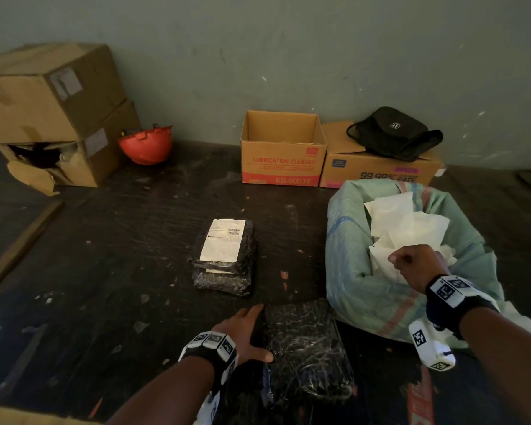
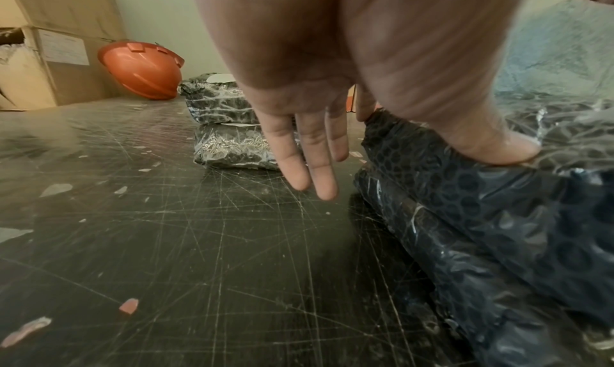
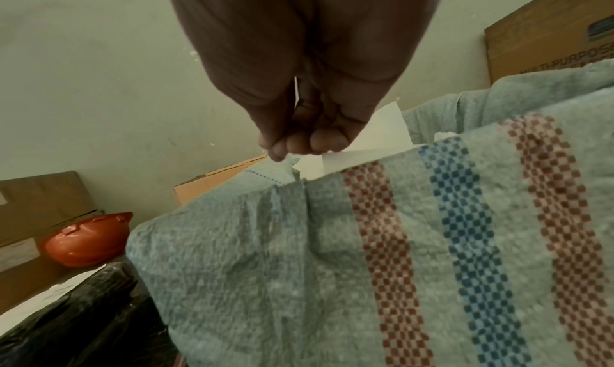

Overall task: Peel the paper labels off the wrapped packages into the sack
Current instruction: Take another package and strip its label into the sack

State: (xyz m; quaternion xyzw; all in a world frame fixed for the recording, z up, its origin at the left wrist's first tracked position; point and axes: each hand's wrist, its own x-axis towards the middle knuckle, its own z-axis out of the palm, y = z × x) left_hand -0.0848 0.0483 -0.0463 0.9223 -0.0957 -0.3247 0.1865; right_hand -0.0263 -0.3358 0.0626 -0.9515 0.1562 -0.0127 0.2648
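At the far left two brown cartons [image 1: 52, 115] are stacked, the lower one torn open at its front. Beside them an orange hard hat [image 1: 146, 144] lies on the dark, scratched counter [image 1: 105, 271]. Mid-counter sits a stack of two wrapped packages [image 1: 224, 259]; the top one carries a white paper label [image 1: 223, 239] whose long axis runs away from the person. Behind, an open carton marked "LUBRICATION CLEANER" [image 1: 282, 148] shows no contents.

The left hand [image 1: 246, 335] rests with fingers straight and spread along the left edge of the near wrapped package [image 1: 307, 348], thumb pressing its top. That package lies lengthwise away from the person, no label showing on its upper face.

To the right, a closed carton [image 1: 377, 170] carries a black bag [image 1: 394, 133]. The green woven sack [image 1: 365, 271] stands open, holding loose white paper labels [image 1: 405, 225]. The right hand [image 1: 417, 265] hovers over its mouth, fingers bunched together; whether they pinch paper cannot be told.
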